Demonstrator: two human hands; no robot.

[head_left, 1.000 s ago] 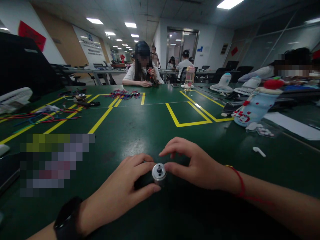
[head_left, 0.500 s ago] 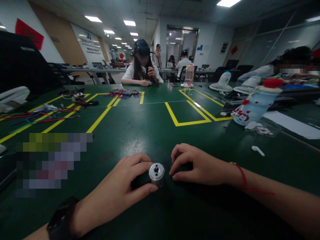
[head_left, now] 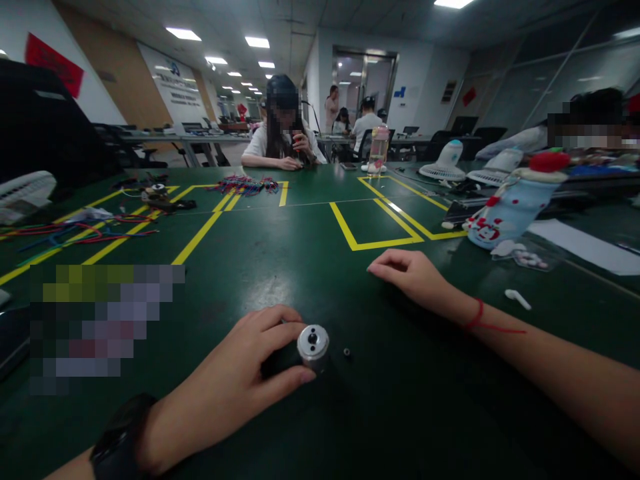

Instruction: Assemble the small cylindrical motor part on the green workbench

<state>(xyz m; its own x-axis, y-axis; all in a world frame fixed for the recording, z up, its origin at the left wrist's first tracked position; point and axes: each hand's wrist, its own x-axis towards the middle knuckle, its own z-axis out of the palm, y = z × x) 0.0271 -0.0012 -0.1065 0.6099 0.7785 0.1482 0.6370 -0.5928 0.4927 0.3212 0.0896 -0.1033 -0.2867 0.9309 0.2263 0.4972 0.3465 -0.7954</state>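
Note:
My left hand (head_left: 250, 367) grips a short silver metal cylinder (head_left: 314, 347) between thumb and fingers. The cylinder stands upright on the green table, and its top face shows a dark centre with a smaller dark hole on either side. Just right of it lies a tiny dark ring-shaped piece (head_left: 347, 352), touched by neither hand. Farther off to the right, my right hand (head_left: 410, 275) is beside the yellow tape outline, its fingertips drawn together with nothing visible between them.
A blue bottle with a red lid (head_left: 515, 203) stands at the right, near a white earbud (head_left: 518, 299) and a sheet of paper (head_left: 590, 247). Loose wires (head_left: 95, 230) lie at the left. Across the green table (head_left: 270, 247) sits another person (head_left: 283, 137).
My right hand has moved away and to the right, uncovering the tiny ring-shaped piece on the table. My left hand and the cylinder have stayed put.

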